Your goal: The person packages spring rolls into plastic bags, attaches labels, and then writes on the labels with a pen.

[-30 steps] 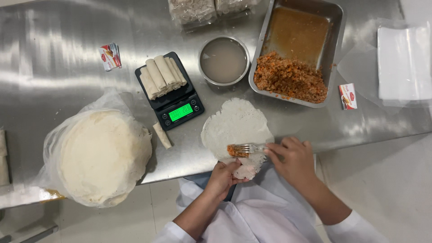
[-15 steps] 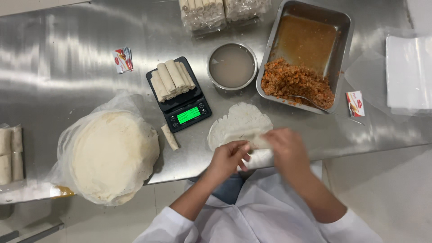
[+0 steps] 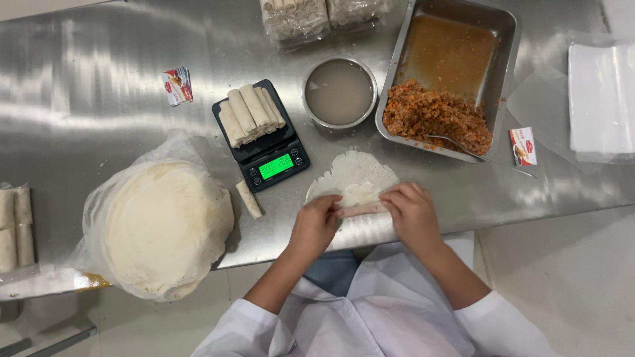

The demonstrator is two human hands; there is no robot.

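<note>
A thin white wrapper point(image 3: 354, 175) lies on the steel table near its front edge, its near side folded into a roll. My left hand point(image 3: 316, 221) presses on the left end of that roll. My right hand point(image 3: 410, 215) presses on the right end. The filling is hidden inside the fold. A metal tray point(image 3: 499, 79) holding orange minced filling point(image 3: 436, 116) and brown liquid stands at the back right, with a fork point(image 3: 476, 153) resting on its rim.
A black scale point(image 3: 271, 155) carries several finished rolls point(image 3: 250, 112); one loose roll point(image 3: 249, 198) lies beside it. A steel bowl of cloudy liquid point(image 3: 339, 91), a stack of round wrappers in plastic point(image 3: 162, 225), bagged rolls point(image 3: 14, 225), small packets point(image 3: 177, 84) and white sheets point(image 3: 598, 106) surround them.
The fork that was over the wrapper now rests in the tray. Both hands have folded the wrapper's near edge over the filling and rolled it away from me.
</note>
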